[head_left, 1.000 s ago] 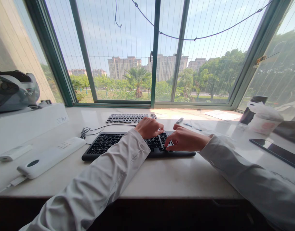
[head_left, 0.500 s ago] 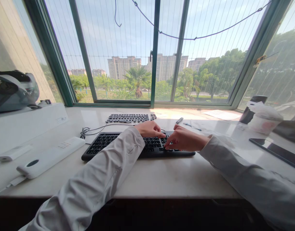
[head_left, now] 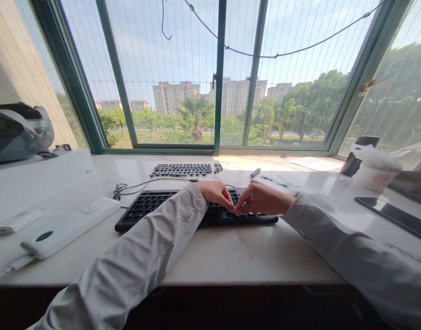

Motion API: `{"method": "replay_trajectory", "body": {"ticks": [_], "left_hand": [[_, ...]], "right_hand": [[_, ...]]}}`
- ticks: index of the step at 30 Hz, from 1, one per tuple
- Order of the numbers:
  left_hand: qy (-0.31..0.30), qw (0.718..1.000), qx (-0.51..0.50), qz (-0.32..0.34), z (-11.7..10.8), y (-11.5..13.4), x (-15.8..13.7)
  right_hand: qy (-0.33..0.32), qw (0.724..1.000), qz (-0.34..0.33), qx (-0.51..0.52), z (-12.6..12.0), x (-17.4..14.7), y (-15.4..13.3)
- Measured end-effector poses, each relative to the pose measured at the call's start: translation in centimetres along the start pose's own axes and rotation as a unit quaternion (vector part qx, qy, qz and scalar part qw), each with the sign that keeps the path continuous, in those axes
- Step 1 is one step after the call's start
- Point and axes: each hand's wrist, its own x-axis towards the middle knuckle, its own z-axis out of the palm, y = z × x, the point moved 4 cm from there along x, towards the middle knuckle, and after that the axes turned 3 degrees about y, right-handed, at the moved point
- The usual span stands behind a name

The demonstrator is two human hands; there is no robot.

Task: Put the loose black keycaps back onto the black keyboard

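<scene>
A black keyboard [head_left: 141, 211] lies on the pale tabletop in front of me, its middle and right parts partly covered by my hands and left sleeve. Over its right half, my left hand [head_left: 215, 193] points its pinched fingers down and rightward. Coming from the other side, my right hand [head_left: 263, 199] is pinched too. Their fingertips meet close above the keys; anything between them is too small or hidden to make out. Behind the keyboard, loose black keycaps [head_left: 185, 170] are laid out in rows, like a keyboard layout.
A coiled black cable [head_left: 120, 190] lies behind the keyboard. White devices [head_left: 76, 224] and a white box [head_left: 59, 172] are at left. A small dark object [head_left: 255, 173] and thin tool [head_left: 274, 181] lie beyond my right hand. A phone [head_left: 392, 215] and plastic-wrapped cup [head_left: 375, 174] stand at right.
My left hand's fingertips have moved down to meet those of my right hand above the keys. My right hand has barely moved. The view has shifted slightly.
</scene>
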Motion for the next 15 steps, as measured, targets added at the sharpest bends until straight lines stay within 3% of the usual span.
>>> {"method": "replay_trajectory", "body": {"ticks": [4, 15], "left_hand": [[0.017, 1.0, -0.003, -0.014, 0.2, -0.5, 0.4], [-0.018, 0.999, -0.035, -0.022, 0.8, -1.2, 0.7]], "right_hand": [[-0.004, 1.0, 0.017, 0.009, 0.1, 0.1, 0.3], [-0.02, 0.998, 0.043, 0.049, 0.4, 0.1, 1.4]]}}
